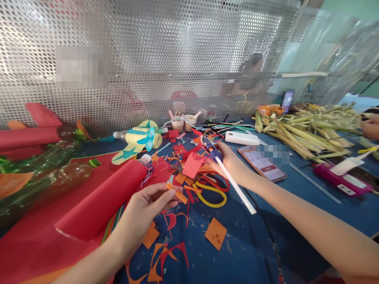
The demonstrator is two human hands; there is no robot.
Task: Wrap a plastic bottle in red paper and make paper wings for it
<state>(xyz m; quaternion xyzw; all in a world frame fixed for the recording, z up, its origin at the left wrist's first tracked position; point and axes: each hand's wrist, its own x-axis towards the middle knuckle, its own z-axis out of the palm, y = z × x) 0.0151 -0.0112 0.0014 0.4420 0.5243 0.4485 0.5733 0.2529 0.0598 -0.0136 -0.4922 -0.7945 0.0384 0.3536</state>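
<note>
Between the thumb and fingers of my left hand (154, 201) is a small folded strip of orange paper (177, 193). My right hand (227, 159) grips a blue glue gun (211, 148), with a long white glue stick (237, 187) jutting from its back toward me. A red paper piece (193, 165) lies beside the right hand. Yellow-handled scissors (211, 199) and orange-handled scissors (223, 177) rest just below the glue gun. An orange paper square (216, 233) lies on the blue table nearer me, and another orange square (151, 236) sits under my left wrist.
A red paper-wrapped bottle (103, 199) lies left, near clear plastic bottles (65, 177). A yellow paper plane (140, 138), phone (262, 163), white device (242, 138) and dried stalks (308, 130) surround the work. Magenta box (340, 179) at right; perforated metal screen (142, 51) behind.
</note>
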